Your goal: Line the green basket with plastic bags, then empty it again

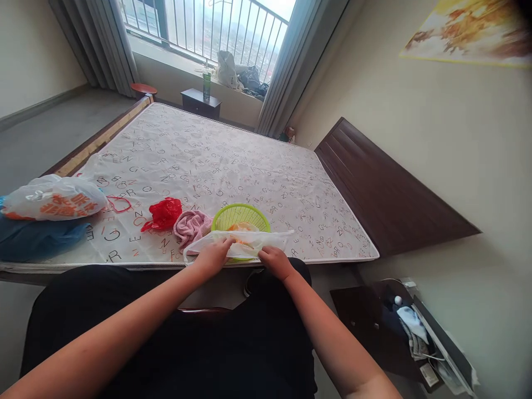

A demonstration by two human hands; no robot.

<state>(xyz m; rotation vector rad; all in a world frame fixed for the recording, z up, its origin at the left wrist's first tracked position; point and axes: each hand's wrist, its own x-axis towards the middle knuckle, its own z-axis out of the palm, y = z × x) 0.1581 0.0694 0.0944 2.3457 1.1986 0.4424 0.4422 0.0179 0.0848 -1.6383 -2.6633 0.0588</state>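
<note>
A white plastic bag (249,240) with orange print is stretched sideways between my two hands. My left hand (211,256) pinches it left of the middle, and my right hand (274,261) grips it farther right. Just behind the bag, a lime-green plastic basket (236,213) sits at the mattress edge, its near side partly hidden by the bag. A pink cloth (192,226) lies crumpled by the basket's left side. Beside the cloth is a bunched red plastic bag (165,213).
On the left of the patterned mattress (233,160) lie a full white bag with orange lettering (62,199), a dark blue bag (41,238) and a red cord (120,204). A dark headboard (390,188) borders the right. A nightstand (361,316) with clutter stands at lower right.
</note>
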